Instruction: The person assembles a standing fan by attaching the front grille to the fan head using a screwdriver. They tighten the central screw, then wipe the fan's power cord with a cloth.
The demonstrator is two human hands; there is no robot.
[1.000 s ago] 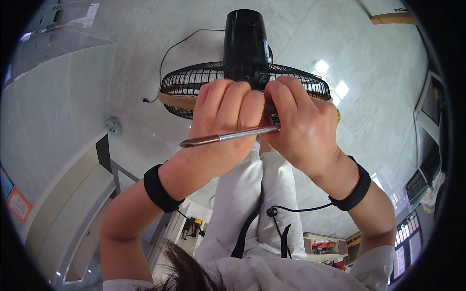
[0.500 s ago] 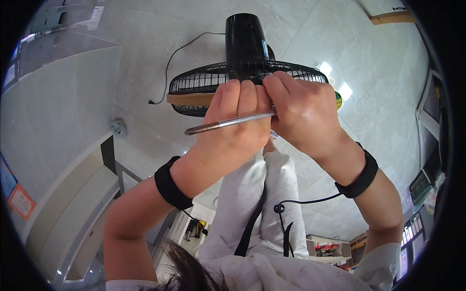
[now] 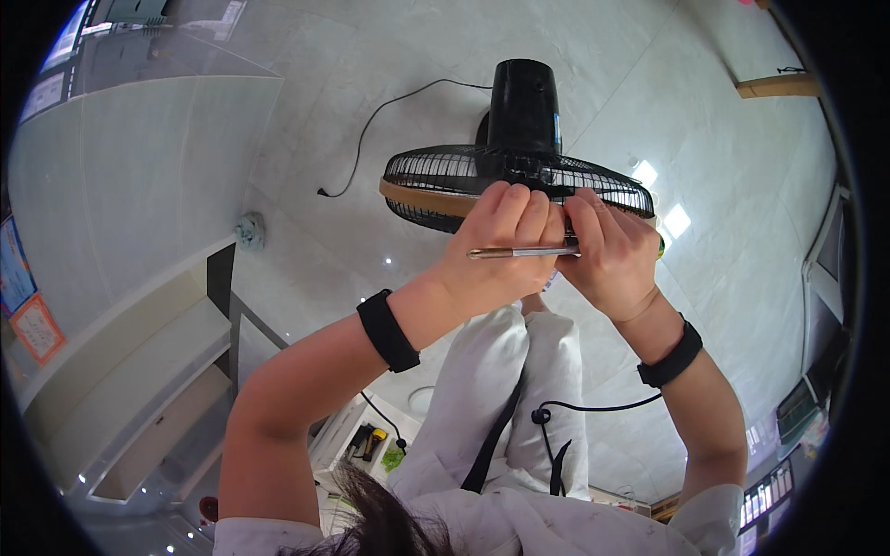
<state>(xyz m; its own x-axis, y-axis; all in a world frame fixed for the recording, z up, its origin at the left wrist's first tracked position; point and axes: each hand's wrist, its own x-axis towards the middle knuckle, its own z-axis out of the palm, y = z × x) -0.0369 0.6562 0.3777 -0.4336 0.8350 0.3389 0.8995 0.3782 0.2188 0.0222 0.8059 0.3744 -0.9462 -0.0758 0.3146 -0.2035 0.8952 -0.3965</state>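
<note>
A black electric fan (image 3: pixel 524 107) stands in front of me, its wire grille (image 3: pixel 431 167) circled partly by a tan band (image 3: pixel 422 197). Both hands meet at the near side of the grille. My right hand (image 3: pixel 612 255) is closed around a screwdriver (image 3: pixel 528 251), whose metal shaft points left across the back of my left hand; a bit of yellow-green handle shows past the right hand. My left hand (image 3: pixel 505 246) has its fingers curled tight against the grille's rim. What they pinch is hidden behind the knuckles.
The fan's black cord (image 3: pixel 371 120) curves over the pale tiled floor (image 3: pixel 306 278) to a plug. At the left stands a grey-white cabinet (image 3: pixel 139 167). Below my left arm, an open drawer (image 3: pixel 348 440) holds tools. Black straps with thin cables circle both my wrists.
The fan and both hands now sit further right and lower in the picture as the view shifted. The screwdriver shaft has swung nearly level. Both hands remain at the grille.
</note>
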